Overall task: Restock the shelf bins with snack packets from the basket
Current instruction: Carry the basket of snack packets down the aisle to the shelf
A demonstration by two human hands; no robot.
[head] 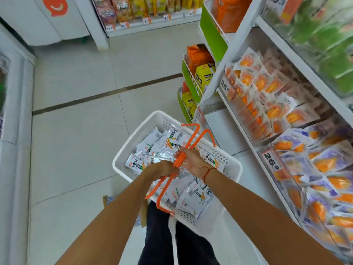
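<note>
Head view — white basket [122,150] full of snack packets [152,148]

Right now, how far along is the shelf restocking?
Barely begun. The white basket is full of snack packets. The left hand and right hand both hold its orange handles; neither holds a packet. Moving packets into the shelf bins is all left.

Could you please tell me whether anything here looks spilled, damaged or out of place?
Nothing stands out. The snack packets lie loose inside the white basket, none on the floor, and both hands hold its orange handles. The shelf bins look full and tidy.
</note>
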